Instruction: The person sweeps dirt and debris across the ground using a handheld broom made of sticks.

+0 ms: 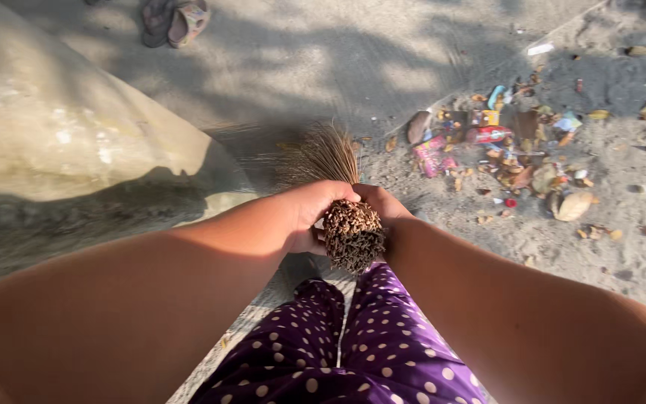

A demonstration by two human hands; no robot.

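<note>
Brown dried plant ribs, bound into one hand broom (pixel 342 202), form the single tool in view. Its cut butt end (pixel 353 236) faces the camera, and the bristles fan away toward the sandy ground (pixel 622 247).

Position: the broom sits between both hands, above the knees in purple fabric with white dots (pixel 383 352), near the middle of the view.

Grip state: the left hand (pixel 309 213) is clenched around the bundle just behind the butt end. The right hand (pixel 383 206) presses against the opposite side; its fingers are mostly hidden behind the bundle, so the closure cannot be told with certainty, though it appears to grasp the same bundle.

Handling judgement: the bundle probably weighs little. Single ribs look stiff yet brittle and likely splay or snap under side load. The surface looks rough and dry, so slip is unlikely. The packed butt end is the firmest zone and the proper place to take hold; the loose fan offers no secure purchase.

Count:
- Brooms: one.
- Hands: two.
- Litter pile (pixel 502 150) of coloured wrappers, dry leaves and shells, toward the upper right of the ground: one heap; separate pieces are too many and too small to count.
- Sandals (pixel 177 21) at the top edge: two, it appears.
- Pale sloped concrete slab (pixel 61 127) at the left edge: one.
</note>
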